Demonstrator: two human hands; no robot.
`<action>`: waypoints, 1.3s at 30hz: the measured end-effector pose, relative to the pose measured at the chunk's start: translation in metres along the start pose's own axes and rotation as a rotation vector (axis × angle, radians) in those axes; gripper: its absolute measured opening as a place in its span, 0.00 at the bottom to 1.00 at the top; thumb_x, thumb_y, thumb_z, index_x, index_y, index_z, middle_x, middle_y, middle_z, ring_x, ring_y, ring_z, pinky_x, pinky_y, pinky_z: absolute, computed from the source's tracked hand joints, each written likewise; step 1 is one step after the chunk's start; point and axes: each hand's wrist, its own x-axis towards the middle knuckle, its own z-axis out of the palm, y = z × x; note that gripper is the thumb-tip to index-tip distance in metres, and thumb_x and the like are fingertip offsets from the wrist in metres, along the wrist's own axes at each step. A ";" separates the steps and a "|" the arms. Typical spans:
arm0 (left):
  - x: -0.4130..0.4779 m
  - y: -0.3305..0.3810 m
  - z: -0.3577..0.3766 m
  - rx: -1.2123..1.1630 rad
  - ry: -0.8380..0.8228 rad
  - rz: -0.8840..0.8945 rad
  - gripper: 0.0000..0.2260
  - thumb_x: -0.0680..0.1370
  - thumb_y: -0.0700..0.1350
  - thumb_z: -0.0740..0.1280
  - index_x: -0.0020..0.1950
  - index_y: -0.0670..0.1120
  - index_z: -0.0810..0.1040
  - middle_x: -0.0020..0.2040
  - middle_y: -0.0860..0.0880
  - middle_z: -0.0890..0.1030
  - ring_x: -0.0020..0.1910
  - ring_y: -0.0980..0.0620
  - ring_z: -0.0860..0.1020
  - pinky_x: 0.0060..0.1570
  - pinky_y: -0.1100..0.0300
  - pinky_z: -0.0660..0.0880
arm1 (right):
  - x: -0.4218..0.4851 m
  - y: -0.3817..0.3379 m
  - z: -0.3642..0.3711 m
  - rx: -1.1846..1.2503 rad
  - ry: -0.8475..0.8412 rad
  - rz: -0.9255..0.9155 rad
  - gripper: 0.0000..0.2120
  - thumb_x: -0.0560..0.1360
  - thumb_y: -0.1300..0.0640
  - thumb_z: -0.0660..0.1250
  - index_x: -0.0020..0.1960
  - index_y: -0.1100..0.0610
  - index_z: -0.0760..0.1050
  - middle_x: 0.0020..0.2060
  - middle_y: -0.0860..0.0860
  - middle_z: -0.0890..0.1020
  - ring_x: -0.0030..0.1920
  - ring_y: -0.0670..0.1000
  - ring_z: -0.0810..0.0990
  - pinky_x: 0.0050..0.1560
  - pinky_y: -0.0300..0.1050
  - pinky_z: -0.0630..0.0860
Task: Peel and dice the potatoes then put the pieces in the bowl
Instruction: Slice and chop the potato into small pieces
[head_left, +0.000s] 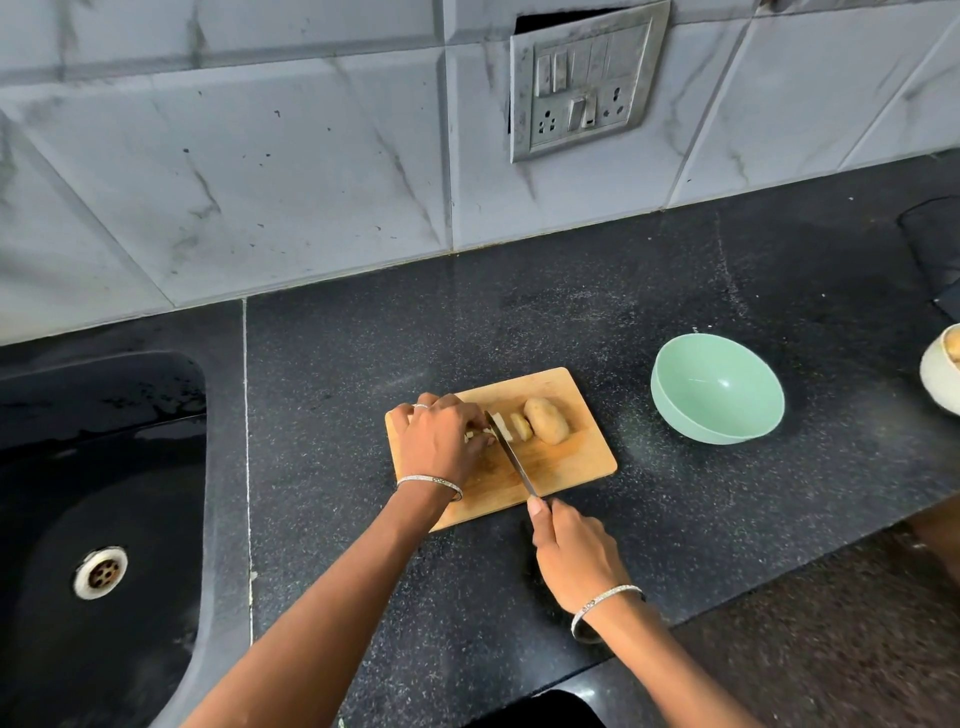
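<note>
Left hand (441, 441): fingers curled, pinning pale potato strips (500, 427) on the cutting board (571, 467).
Right hand (571, 553): gripping the knife (511, 456) handle.
Potato half (546, 421): board's 1 o'clock; likely firm, wet-slick; hold flat side down.
Bowl (727, 387): 3 o'clock of board, on tabletop (675, 519), empty.

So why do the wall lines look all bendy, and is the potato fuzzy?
In the head view, the wide lens bows the wall tiles and the counter edge; the whole potato looks fairly sharp; the cut pieces by the knife look small and softer, partly hidden by the left hand; a pale sheen lies on the counter near the wall.
</note>
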 end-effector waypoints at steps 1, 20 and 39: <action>0.000 0.000 0.000 0.011 0.002 0.003 0.07 0.73 0.56 0.70 0.48 0.58 0.81 0.50 0.58 0.81 0.54 0.52 0.71 0.52 0.54 0.55 | 0.000 0.000 0.000 -0.006 -0.007 0.003 0.22 0.82 0.41 0.44 0.47 0.53 0.70 0.44 0.55 0.80 0.49 0.60 0.78 0.49 0.54 0.74; -0.003 -0.001 0.004 -0.014 -0.015 0.042 0.07 0.73 0.54 0.66 0.47 0.56 0.80 0.50 0.57 0.79 0.54 0.51 0.71 0.54 0.53 0.58 | 0.003 0.002 0.002 -0.024 -0.020 0.016 0.21 0.82 0.40 0.44 0.47 0.52 0.69 0.46 0.56 0.79 0.51 0.61 0.79 0.46 0.52 0.72; -0.003 0.000 0.009 -0.054 -0.029 0.009 0.04 0.71 0.52 0.66 0.40 0.54 0.78 0.49 0.56 0.76 0.52 0.52 0.70 0.55 0.51 0.61 | 0.008 0.004 -0.008 -0.076 -0.038 -0.017 0.22 0.82 0.40 0.44 0.48 0.52 0.70 0.48 0.56 0.79 0.53 0.60 0.77 0.51 0.54 0.73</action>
